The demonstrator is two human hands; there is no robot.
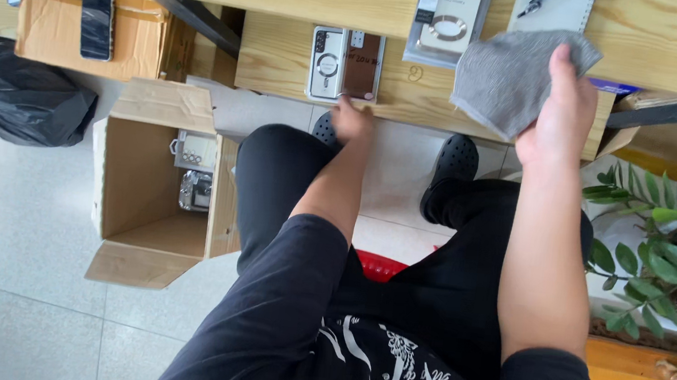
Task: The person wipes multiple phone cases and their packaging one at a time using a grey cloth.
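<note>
Head view, looking down at a seated person in black clothes and black clogs. Their two hands are well apart. The right hand [560,113] is raised and clamped on a grey cloth [511,76], thumb on top, holding it over the edge of a wooden desk [673,41]. The left hand [352,120] reaches forward to the front edge of a lower wooden shelf [276,62]; its fingers are curled, touching or just beside a packaged phone case [345,65] lying there. Whether that hand grips the package cannot be told.

A second packaged case [449,17] lies on the desk, just left of the cloth, with a notebook and pen [552,5] beyond it. To the left, an open cardboard box [150,187] stands on the tiled floor with more packaged items inside. Farther left sit a black bin bag [12,101] and a closed carton [93,9] with a phone [97,25] on top. A green potted plant [667,258] stands at the right.
</note>
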